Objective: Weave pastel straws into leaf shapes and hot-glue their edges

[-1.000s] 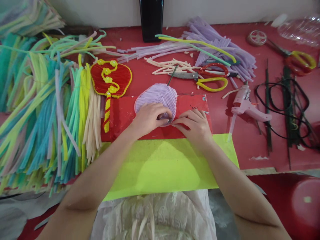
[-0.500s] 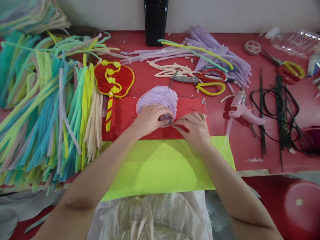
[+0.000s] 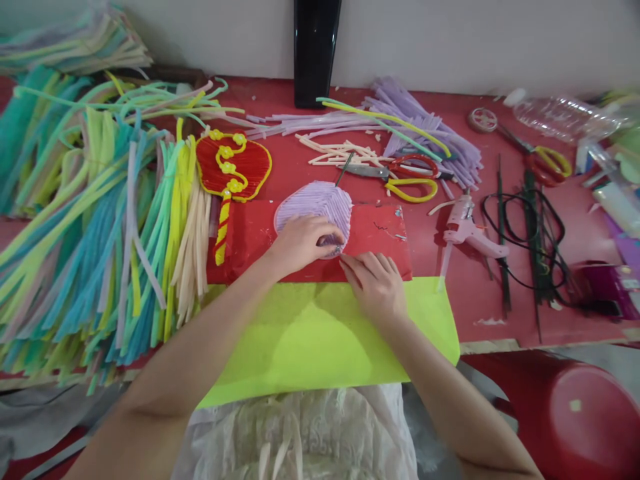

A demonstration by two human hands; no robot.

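Observation:
A lilac fan-shaped piece of ribbed pipe cleaners [image 3: 320, 200] lies on a red board [image 3: 377, 233], with a thin dark stem sticking out at its top. My left hand [image 3: 303, 240] rests on its lower left part, with thumb and forefinger closed around the lower right edge. Close beside that edge, my right hand [image 3: 375, 283] has its thumb and forefinger tips together; whatever they pinch is too small to make out. Under both forearms is a yellow-green sheet [image 3: 310, 353]. To the left lies a red fan with yellow trim and flowers [image 3: 250, 170].
Bundles of coloured pipe cleaners [image 3: 100, 247] cover the left side. Behind the board lie lilac pipe cleaners [image 3: 420, 127], cream cut pieces [image 3: 340, 152] and scissors [image 3: 413, 190]. A pink glue gun [image 3: 465, 230], dark stems [image 3: 533, 247] and a plastic bottle [image 3: 560, 117] are on the right.
My right hand has shifted slightly down and left, along the lilac piece's lower edge. My left hand keeps its hold. The camera view has tilted and turned a little to the right.

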